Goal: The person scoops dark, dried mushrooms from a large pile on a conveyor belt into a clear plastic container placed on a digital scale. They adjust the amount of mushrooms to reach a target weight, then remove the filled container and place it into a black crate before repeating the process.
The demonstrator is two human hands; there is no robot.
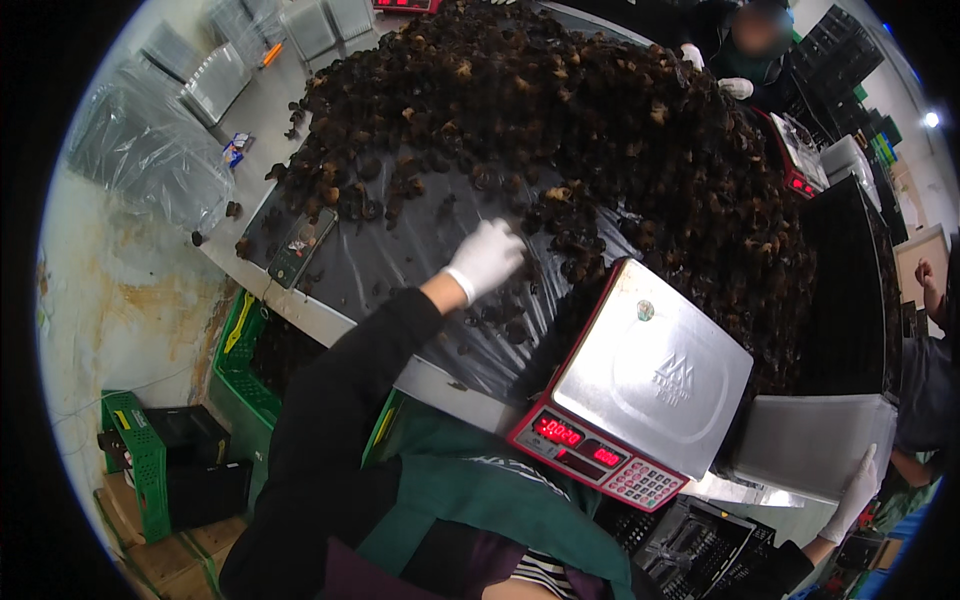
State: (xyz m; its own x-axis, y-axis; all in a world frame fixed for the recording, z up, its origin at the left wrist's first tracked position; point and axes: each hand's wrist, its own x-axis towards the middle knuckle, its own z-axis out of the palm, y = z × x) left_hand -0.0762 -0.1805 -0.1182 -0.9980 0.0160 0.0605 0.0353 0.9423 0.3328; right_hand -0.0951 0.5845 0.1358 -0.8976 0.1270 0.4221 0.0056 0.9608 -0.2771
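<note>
A heap of dark wood ear mushrooms (pixel 525 97) covers much of the table on black plastic sheeting (pixel 397 247). My left hand (pixel 491 255), in a white glove, is over the sheeting at the heap's near edge; motion blur hides whether its fingers hold anything. My right hand (pixel 862 480), gloved too, grips the outer edge of a stack of translucent plastic trays (pixel 814 442) at the lower right. Between my hands stands a red electronic scale (pixel 652 375) with a bare steel pan and lit red digits.
A phone (pixel 304 247) lies on the sheeting at the left. Bagged plastic trays (pixel 150 150) stand beyond it. Green crates (pixel 247 375) are below the table edge. Across the heap, a person (pixel 750 60) in white gloves stands near another scale (pixel 799 154).
</note>
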